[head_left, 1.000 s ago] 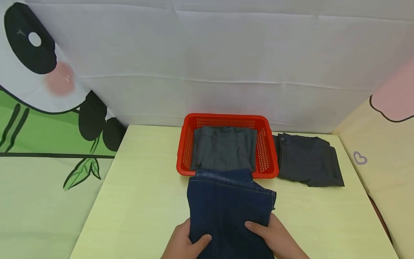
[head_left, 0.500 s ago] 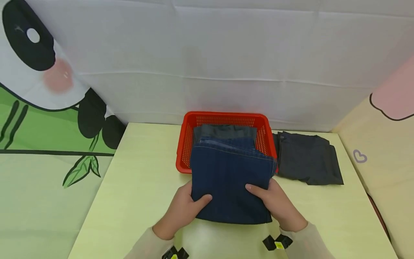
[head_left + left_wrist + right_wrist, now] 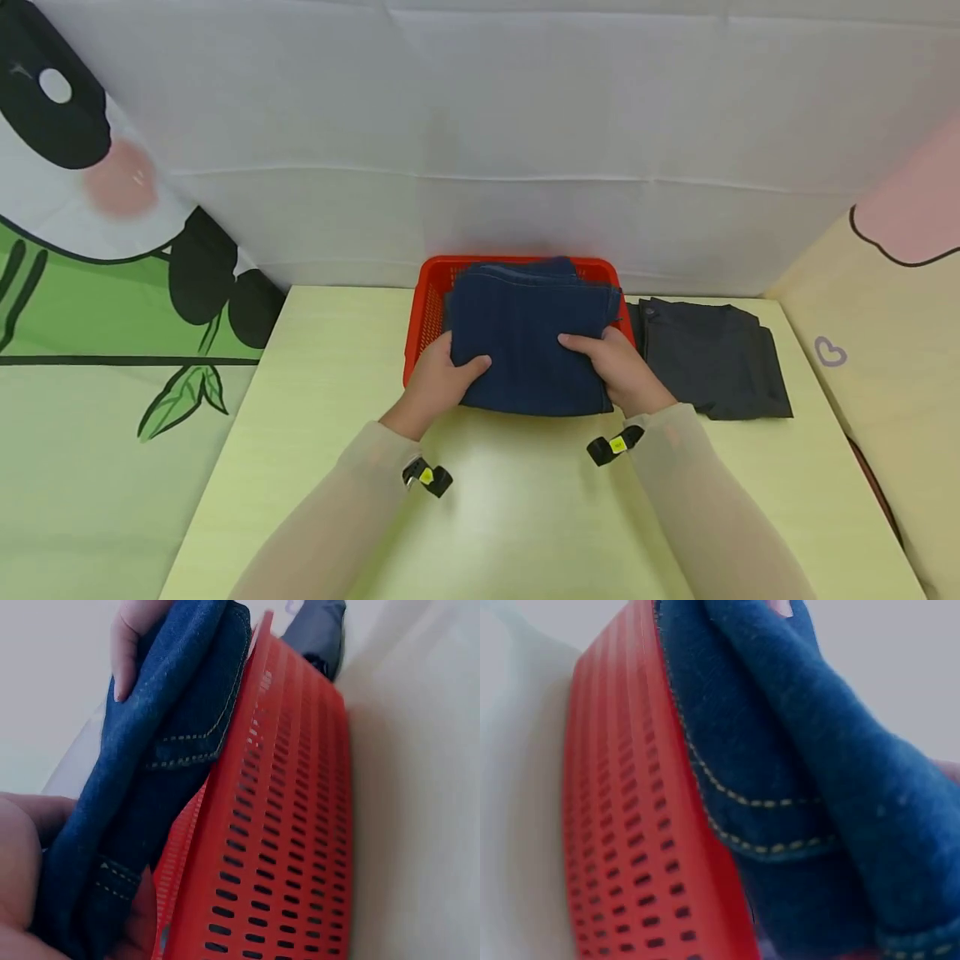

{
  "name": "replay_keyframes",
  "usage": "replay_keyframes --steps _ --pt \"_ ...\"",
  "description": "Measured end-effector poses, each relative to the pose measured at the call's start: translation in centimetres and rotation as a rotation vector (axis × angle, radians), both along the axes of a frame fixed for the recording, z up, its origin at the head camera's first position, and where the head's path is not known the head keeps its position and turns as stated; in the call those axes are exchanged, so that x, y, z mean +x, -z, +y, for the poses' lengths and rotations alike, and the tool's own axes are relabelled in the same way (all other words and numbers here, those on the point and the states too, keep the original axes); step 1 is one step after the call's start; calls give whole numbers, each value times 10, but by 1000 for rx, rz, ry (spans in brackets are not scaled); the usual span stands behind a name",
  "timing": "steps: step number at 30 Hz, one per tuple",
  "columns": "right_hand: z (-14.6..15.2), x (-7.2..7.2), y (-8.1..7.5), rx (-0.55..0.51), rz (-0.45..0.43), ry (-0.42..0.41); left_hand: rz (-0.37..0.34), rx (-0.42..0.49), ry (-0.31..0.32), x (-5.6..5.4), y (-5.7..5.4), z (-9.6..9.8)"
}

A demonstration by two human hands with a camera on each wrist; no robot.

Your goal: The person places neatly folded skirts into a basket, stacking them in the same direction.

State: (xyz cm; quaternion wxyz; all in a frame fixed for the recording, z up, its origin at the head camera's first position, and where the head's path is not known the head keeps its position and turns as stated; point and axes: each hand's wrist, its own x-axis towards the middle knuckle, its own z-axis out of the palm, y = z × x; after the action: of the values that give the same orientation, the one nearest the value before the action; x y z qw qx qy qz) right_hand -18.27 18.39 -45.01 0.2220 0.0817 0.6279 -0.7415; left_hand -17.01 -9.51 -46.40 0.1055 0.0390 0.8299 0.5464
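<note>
Folded blue jeans (image 3: 532, 346) lie over the red basket (image 3: 415, 333), covering most of its opening and its front rim in the head view. My left hand (image 3: 438, 375) grips their left edge, thumb on top. At the right edge my right hand (image 3: 618, 367) pinches them the same way, thumb on the upper face. Yellow stitching shows on the denim (image 3: 184, 750) in the left wrist view, right at the basket's rim. The right wrist view also has the denim (image 3: 780, 750) against the slotted basket wall (image 3: 630, 825). Grey folded cloth inside the basket is almost wholly hidden.
Dark grey folded trousers (image 3: 716, 358) lie on the pale yellow table (image 3: 315, 400), right beside the basket. A white cloth wall (image 3: 525, 125) rises close behind the basket. Printed cloth panels (image 3: 67, 292) stand along the left and right sides.
Both hands have carried the folded jeans forward, from in front of the basket to over it. The grey cloth inside has become covered. The trousers at the right have stayed put.
</note>
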Motion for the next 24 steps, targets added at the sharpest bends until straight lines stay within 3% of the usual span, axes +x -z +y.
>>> replay_keyframes --steps 5,11,17,24 --pt "-3 -26 5 106 -17 8 -18 -86 -14 -23 8 1" --pt "-1 -46 24 247 -43 -10 -162 -223 6 -41 19 7" --pt "0 -52 47 373 -86 4 -259 -310 25 -49 27 10" --pt "-5 -50 58 634 1 -66 -214 -478 45 -52 35 12"
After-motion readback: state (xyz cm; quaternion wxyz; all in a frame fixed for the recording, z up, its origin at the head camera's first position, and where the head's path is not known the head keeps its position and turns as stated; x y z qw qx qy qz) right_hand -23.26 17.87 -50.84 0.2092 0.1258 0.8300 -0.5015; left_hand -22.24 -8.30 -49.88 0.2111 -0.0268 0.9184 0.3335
